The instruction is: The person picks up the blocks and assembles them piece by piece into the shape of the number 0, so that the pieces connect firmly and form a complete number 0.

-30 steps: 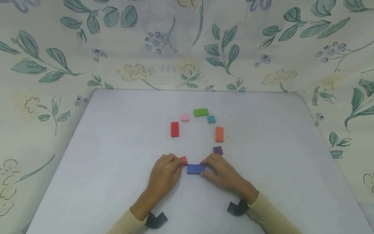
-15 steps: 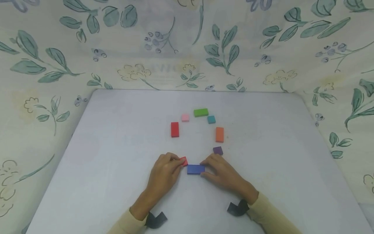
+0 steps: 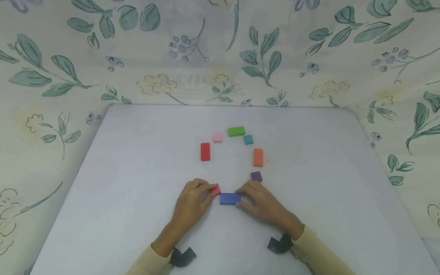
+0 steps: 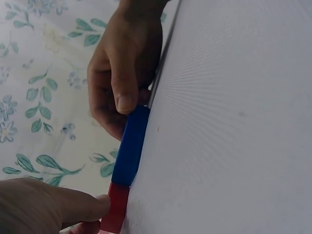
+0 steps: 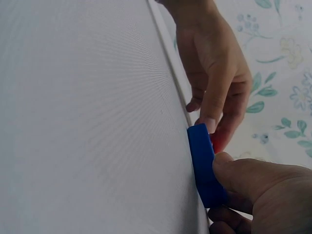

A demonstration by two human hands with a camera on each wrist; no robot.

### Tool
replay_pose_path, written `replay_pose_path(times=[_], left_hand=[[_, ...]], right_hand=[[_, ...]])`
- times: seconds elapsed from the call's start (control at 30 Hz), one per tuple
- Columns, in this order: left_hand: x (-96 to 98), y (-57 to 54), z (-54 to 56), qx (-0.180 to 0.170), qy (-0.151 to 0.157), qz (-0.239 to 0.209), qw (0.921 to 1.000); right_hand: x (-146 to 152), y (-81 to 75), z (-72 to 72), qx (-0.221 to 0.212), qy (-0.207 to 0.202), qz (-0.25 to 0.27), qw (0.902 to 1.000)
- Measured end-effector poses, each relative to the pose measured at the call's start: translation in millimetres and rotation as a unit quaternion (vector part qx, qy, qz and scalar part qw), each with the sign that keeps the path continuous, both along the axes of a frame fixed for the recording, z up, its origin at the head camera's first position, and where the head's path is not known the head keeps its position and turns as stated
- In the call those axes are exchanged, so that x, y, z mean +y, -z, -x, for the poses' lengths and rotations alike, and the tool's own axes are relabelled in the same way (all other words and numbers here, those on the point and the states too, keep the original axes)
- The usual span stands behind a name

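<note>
Near the front middle of the table, my left hand (image 3: pixel 192 200) pinches a small red block (image 3: pixel 215 189) between thumb and fingers. Just to its right lies a longer blue block (image 3: pixel 230 198), its right end held between the thumb and fingers of my right hand (image 3: pixel 262 200). In the left wrist view, the red block (image 4: pixel 116 207) and the blue block (image 4: pixel 130 146) meet end to end. The right wrist view shows the blue block (image 5: pixel 204 165) hiding most of the red one. A purple block (image 3: pixel 256 176) sits just beyond my right fingers.
Farther back, a red rectangular block (image 3: pixel 205 151), a pink block (image 3: pixel 217 138), a green block (image 3: pixel 236 131), a teal block (image 3: pixel 248 139) and an orange block (image 3: pixel 258 157) form a spaced arch on the white table (image 3: pixel 137 152). Floral cloth (image 3: pixel 154 57) hangs behind.
The left fingers have shifted slightly on the small red block, and a gap now shows between thumb and forefinger. The right hand and the blue block stay put.
</note>
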State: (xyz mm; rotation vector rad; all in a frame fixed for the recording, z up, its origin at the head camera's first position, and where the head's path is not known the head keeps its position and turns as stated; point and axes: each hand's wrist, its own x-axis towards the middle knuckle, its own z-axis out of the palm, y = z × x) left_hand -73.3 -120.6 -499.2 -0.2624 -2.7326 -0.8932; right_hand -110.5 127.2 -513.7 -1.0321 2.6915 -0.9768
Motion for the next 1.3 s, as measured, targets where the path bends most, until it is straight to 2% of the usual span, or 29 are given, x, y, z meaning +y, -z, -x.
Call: replay_pose_path(times=[0.8,1.3], left_hand=[[0.1,-0.8,0.4,-0.023,-0.001,-0.008,0.9997],[0.4,-1.1,0.4,-0.019,0.004,-0.011,0.9998]], right_hand=[[-0.6,-2.3,-1.0,-0.012,0.005,-0.002,0.9999],[-0.2,0.1,-0.4,0.014,0.001,0.0,0.9999]])
